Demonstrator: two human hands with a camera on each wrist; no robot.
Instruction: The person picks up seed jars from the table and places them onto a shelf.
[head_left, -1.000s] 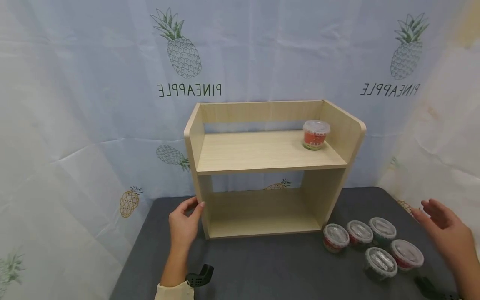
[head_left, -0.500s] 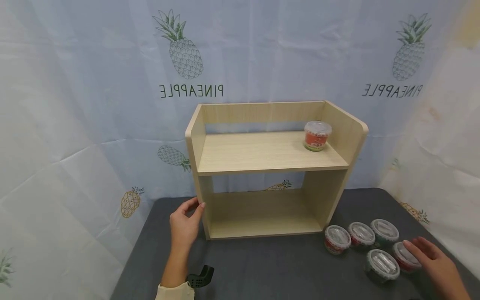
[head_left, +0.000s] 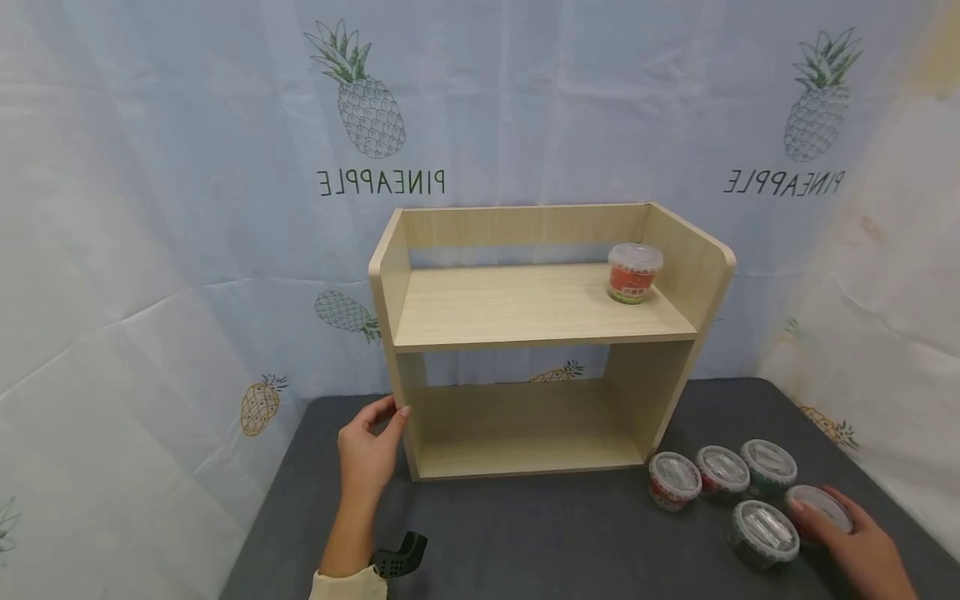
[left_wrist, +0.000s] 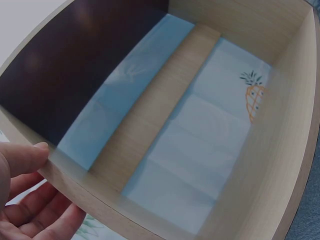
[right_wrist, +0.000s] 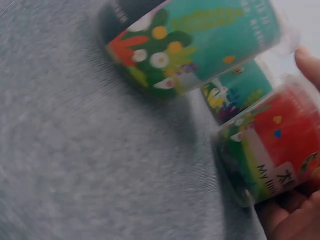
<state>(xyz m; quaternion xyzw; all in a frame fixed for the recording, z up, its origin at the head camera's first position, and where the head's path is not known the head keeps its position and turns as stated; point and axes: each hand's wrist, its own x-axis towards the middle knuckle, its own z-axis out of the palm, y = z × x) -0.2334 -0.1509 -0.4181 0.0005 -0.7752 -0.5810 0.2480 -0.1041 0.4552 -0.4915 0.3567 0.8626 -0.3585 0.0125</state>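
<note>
My left hand (head_left: 369,454) pinches the front edge of the left side panel of a pale wooden two-tier shelf (head_left: 543,304). The left wrist view shows the thumb inside that panel (left_wrist: 90,190) and the fingers outside. At the lower right, my right hand (head_left: 858,546) grips a lidded plastic cup with a red label (right_wrist: 287,137), fingers and thumb on opposite sides. That cup stands on the dark table. Close to its left is a green-labelled cup (head_left: 765,532), also seen as the large green cup (right_wrist: 200,45) in the right wrist view.
Three more lidded cups stand right of the shelf: a red one (head_left: 674,481), another red one (head_left: 722,471) and a green one (head_left: 768,467). A red-labelled cup (head_left: 634,272) sits at the right of the upper tier. Pineapple-print cloth (head_left: 525,100) hangs behind the table (head_left: 540,542).
My right hand has moved down and left from the table's right side and closed round the red-labelled cup. The left hand has kept its place on the shelf.
</note>
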